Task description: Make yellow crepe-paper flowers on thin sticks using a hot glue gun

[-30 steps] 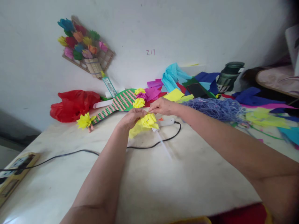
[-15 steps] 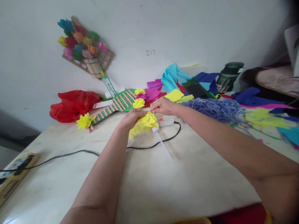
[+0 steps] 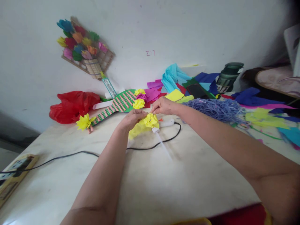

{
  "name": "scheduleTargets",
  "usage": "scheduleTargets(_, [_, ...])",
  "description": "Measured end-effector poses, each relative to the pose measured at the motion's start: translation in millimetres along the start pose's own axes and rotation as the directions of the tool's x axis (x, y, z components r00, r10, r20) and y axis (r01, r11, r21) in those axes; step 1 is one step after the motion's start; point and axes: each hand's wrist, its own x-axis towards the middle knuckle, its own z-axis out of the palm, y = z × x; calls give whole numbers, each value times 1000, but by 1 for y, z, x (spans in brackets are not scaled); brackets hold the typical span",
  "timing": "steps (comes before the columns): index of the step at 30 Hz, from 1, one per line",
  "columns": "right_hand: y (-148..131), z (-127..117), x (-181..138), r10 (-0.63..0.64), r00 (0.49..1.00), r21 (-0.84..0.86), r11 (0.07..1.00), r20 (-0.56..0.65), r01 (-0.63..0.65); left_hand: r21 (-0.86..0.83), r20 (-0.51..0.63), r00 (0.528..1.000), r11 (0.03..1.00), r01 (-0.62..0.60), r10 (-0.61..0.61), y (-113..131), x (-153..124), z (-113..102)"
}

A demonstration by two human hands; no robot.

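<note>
At the far left, a flat wooden socket board (image 3: 12, 175) is seen on the pale marble-look tabletop (image 3: 164, 184), and a thin black cable (image 3: 70, 153) is run from it toward the middle. Further back, a crumpled red plastic bag (image 3: 72, 104) and a green paddle-shaped board with pink stripes (image 3: 118, 104) are laid against the wall. The left hand (image 3: 132, 118) is curled around the left side of a crumpled yellow tissue-paper flower (image 3: 151, 120), which is held between both hands, just above the table and far out from the body. Its loose yellow tail is trailed down and leftward under the left hand, so its long axis is slanted from lower left to upper right. The right hand (image 3: 164, 106) is pinched onto the flower's top edge from the upper right; both hands are touching it, neither nearer. A white glue gun (image 3: 167, 123) is lain just beside it. On the wall, "217" (image 3: 150, 53) can be read; the printed strip (image 3: 108, 85) is too small to be read.
</note>
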Motion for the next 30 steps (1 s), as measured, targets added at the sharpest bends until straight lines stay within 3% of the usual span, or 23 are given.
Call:
scheduleTargets(3, [0,0,0,13,1000,19,1000,-25,-13,-7,-6,1000,1000,-16,16,0,0,0])
scheduleTargets(9, [0,-1,1,13,994,105,994,-107,-2,-189,-52,999,982,-9,0,1,1,2])
scheduleTargets(15, [-3,-1,3,62,974,200,980,-220,-17,-281,-13,998,958,-63,62,7,-4,5])
scheduleTargets(22, [-2,1,7,129,938,223,973,-321,-58,-335,-133,983,928,-162,124,5,0,17])
scheduleTargets(30, [-9,-1,2,220,931,264,954,-292,-143,-253,-259,943,927,-276,209,2,3,25])
